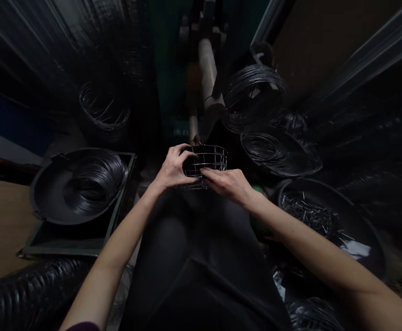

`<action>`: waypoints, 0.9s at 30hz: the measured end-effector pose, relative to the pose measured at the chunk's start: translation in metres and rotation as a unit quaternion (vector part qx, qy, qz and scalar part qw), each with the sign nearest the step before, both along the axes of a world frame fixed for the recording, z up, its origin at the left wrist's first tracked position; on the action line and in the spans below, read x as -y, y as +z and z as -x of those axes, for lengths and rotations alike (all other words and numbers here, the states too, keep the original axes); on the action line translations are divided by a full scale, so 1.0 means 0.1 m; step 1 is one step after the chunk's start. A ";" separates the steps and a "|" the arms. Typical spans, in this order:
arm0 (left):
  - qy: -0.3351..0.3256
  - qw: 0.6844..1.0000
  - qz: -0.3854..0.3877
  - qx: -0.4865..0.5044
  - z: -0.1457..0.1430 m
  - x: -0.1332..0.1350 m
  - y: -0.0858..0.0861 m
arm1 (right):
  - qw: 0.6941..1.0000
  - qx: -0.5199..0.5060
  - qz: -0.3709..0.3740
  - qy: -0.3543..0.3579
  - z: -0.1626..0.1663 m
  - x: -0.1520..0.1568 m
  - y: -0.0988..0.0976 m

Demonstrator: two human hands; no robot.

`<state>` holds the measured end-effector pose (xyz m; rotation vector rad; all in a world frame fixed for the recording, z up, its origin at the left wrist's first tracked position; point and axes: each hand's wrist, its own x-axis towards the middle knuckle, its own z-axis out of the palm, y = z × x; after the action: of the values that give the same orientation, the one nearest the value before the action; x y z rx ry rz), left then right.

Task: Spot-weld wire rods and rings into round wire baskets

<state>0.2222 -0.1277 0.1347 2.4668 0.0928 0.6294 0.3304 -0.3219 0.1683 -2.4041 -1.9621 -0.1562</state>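
Observation:
A small round wire cage (206, 162) made of thin dark rods sits just beyond my knees in the middle of the view. My left hand (174, 168) curls around its left side, fingers closed on the wires. My right hand (227, 183) grips its near lower edge, fingers pressed together on the frame. Both forearms reach forward over my dark-clad lap.
A black pan (45, 202) of wire rings lies in a tray at left. Stacks of wire hoops (256, 92) and a dish of rings (284, 156) are at right, with a bowl of short wire pieces (311, 216). A machine post (208, 69) rises behind the cage.

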 end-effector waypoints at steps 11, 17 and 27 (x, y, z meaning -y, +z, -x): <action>0.001 1.000 0.020 -0.017 -0.09 -0.10 0.09 | 0.999 0.044 0.009 -0.006 -0.10 -0.13 0.15; 0.002 1.000 0.013 -0.023 -0.18 -0.20 0.10 | 0.999 0.040 -0.001 -0.008 -0.19 -0.22 0.14; 0.014 0.999 0.030 -0.022 -0.27 -0.28 0.17 | 0.991 -0.018 -0.107 -0.083 -0.23 -0.10 0.01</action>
<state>0.2489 -0.0996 0.1515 2.4256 0.1606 0.5745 0.3538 -0.3116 0.1690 -2.4082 -1.6341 -0.3089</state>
